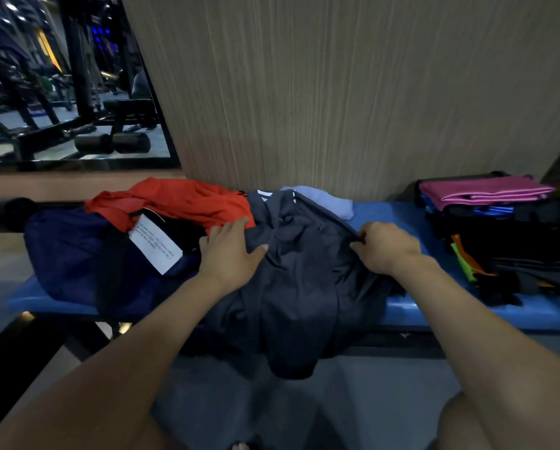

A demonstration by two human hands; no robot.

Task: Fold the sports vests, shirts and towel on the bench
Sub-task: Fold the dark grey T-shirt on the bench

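A dark grey shirt (304, 280) with white stripes at its top lies crumpled across the blue bench (398, 216) and hangs over the front edge. My left hand (230, 251) rests flat on its left side, fingers spread. My right hand (386, 246) pinches the shirt's right edge. To the left lie an orange-red garment (181, 199) and a navy garment (67, 248) with a white care label (155, 246). A pale lilac cloth (324, 198) peeks out behind the grey shirt.
A stack of folded clothes (519, 251) topped by a pink towel (483, 190) sits at the bench's right end. A wood-panel wall (353, 92) stands right behind the bench. A mirror (61, 76) at left shows gym machines.
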